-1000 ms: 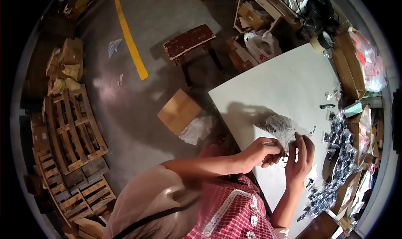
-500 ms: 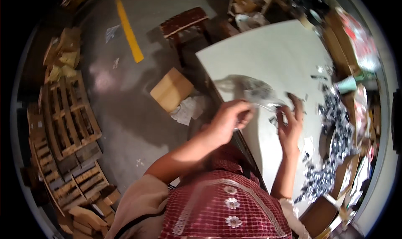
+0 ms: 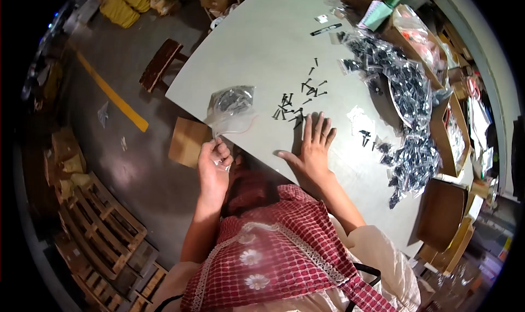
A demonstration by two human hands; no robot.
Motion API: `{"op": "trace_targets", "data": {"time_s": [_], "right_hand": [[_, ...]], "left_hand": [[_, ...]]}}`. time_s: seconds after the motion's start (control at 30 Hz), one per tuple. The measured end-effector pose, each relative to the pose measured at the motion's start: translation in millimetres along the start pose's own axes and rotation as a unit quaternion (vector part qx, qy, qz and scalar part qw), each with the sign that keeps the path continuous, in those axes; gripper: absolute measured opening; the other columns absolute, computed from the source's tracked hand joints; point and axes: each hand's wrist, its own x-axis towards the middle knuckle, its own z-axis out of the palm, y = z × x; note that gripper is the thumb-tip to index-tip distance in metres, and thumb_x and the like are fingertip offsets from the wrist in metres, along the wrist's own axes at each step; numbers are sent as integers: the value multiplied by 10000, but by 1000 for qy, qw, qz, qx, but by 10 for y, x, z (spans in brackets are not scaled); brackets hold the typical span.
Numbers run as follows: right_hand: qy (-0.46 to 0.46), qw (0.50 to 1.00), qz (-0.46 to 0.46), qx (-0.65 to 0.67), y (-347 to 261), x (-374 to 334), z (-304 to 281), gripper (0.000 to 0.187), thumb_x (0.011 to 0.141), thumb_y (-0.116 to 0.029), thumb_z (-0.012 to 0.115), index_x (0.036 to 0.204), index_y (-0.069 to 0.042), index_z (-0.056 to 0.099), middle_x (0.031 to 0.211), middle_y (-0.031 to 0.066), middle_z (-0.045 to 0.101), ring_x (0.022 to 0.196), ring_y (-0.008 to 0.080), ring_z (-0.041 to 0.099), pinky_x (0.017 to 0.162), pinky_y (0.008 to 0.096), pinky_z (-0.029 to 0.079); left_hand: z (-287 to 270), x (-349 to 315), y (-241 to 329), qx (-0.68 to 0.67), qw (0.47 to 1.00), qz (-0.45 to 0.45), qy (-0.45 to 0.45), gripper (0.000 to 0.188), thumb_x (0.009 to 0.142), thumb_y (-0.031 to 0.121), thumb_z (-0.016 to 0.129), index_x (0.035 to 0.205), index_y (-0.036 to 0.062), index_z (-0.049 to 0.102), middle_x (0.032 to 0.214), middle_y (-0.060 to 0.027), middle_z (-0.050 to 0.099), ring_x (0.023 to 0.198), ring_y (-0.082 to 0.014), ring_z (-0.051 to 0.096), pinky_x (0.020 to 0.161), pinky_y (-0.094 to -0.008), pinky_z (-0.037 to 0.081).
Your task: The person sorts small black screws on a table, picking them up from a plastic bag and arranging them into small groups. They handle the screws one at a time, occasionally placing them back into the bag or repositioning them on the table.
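My left hand [image 3: 215, 158], at the table's near left edge, is closed on the gathered end of a clear plastic bag [image 3: 234, 121]. The bag's far part lies on the table and has dark contents that I cannot make out. With fingers spread, my right hand [image 3: 316, 150] rests flat on the white table [image 3: 246, 44] and holds nothing. Just beyond its fingertips lies a loose cluster of black screws [image 3: 285, 105], with more black screws [image 3: 313, 88] scattered farther back. Several others [image 3: 365, 137] lie to the right of the hand.
Many small clear bags of black parts [image 3: 407, 93] are heaped along the table's right side, beside open cardboard boxes [image 3: 449, 131]. A black marker [image 3: 326, 29] lies at the back. Left of the table stand a brown stool [image 3: 161, 66], a carton [image 3: 187, 142] and wooden pallets [image 3: 104, 224].
My view has turned toward the table. My hands have moved apart: the right has come down flat on the table, while the left is at the edge with the bag.
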Motion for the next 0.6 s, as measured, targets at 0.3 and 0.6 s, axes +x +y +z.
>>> {"op": "trace_targets", "data": {"time_s": [0.3, 0.6], "right_hand": [[143, 983, 88, -78, -50, 1015, 288, 1276, 789, -899, 553, 1648, -2, 257, 1713, 335, 103, 1562, 597, -12, 1150, 812, -46], [198, 975, 90, -31, 307, 1869, 268, 1034, 884, -709, 640, 1585, 3, 373, 1649, 375, 249, 1551, 546, 193, 1272, 619, 113]], "left_hand": [[381, 606, 548, 88, 994, 30, -64, 156, 1003, 211, 573, 1005, 57, 592, 807, 3, 535, 699, -107, 470, 588, -263, 363], [1284, 1209, 1148, 134, 978, 10, -161, 141, 995, 153, 565, 1013, 13, 569, 783, 28, 380, 678, -100, 346, 574, -264, 305]]}}
